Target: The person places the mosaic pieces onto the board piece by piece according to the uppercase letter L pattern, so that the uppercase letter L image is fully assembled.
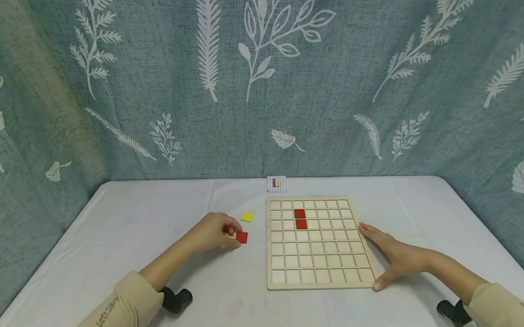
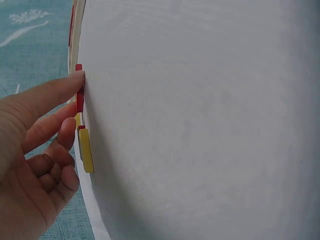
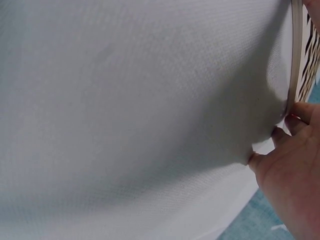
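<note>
On a white tabletop (image 1: 154, 210), w/ a blue-green leaf-print curtain (image 1: 330, 108) behind, a person in beige sleeves (image 1: 126, 299) has both hands at work round a pale grid board (image 1: 321, 249). Board lies flat, a bit right of centre. Two red tiles (image 1: 301, 214) fill adjoining cells of one column in its far part, one directly nearer than the other.

L hand (image 1: 214, 231) is just left of the board, thumb & fingertips clamped on opposite sides of a third red tile (image 1: 242, 238), prob. to leave its face clear for setting down flat. Can't tell if it's lifted or touching the tabletop. By the curled lower fingers is a yellow tile (image 2: 86, 151), edge-on in the left wrist view; head view mostly hides it. A second yellow tile (image 1: 247, 216) lies flat beyond the hand, near the board. Loose pcs sit this side prob. for easy reach.

R hand (image 1: 399, 257) has fingers apart, gripping nothing: thumb at board's near right corner, fingertips along the right edge, likely bracing it vs. sliding.

At the far edge, a small card (image 1: 280, 189) shows a red bar & yellow patch on a grid; prob. put beyond the board so arms don't cover it.
</note>
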Action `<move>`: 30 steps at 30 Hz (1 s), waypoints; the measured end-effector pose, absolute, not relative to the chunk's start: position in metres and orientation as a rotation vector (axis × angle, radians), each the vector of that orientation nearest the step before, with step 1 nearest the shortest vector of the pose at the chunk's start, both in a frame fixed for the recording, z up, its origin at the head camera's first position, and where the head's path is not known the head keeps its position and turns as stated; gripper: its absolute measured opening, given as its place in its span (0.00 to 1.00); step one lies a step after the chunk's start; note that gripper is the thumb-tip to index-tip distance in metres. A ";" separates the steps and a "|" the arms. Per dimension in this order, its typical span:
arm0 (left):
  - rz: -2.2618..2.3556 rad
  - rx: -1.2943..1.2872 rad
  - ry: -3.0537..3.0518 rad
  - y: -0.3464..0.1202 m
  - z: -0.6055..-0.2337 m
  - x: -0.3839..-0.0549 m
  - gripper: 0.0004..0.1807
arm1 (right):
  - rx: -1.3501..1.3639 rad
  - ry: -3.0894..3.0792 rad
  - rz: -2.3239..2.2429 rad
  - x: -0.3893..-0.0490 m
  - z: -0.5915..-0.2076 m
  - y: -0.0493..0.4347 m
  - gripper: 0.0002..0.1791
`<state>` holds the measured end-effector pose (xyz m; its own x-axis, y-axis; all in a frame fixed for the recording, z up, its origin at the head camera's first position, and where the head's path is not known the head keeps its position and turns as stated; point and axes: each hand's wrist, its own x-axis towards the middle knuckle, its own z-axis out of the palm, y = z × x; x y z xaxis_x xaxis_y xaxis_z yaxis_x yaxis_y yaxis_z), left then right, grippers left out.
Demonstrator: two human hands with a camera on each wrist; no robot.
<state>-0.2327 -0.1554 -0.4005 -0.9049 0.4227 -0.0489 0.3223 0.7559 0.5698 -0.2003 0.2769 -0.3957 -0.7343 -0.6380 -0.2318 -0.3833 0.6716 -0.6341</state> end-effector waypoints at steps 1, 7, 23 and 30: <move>0.848 0.592 2.783 -0.155 -0.401 -0.233 0.11 | -0.795 2.448 -0.787 -0.200 -0.395 0.277 0.68; 0.837 0.594 2.802 -0.156 -0.403 -0.232 0.11 | -0.791 2.451 -0.787 -0.200 -0.394 0.276 0.68; 0.899 0.576 2.947 -0.155 -0.392 -0.225 0.14 | -0.784 2.439 -0.794 -0.202 -0.396 0.276 0.69; 0.911 0.610 2.978 -0.156 -0.391 -0.225 0.15 | -0.799 2.458 -0.749 -0.202 -0.394 0.276 0.69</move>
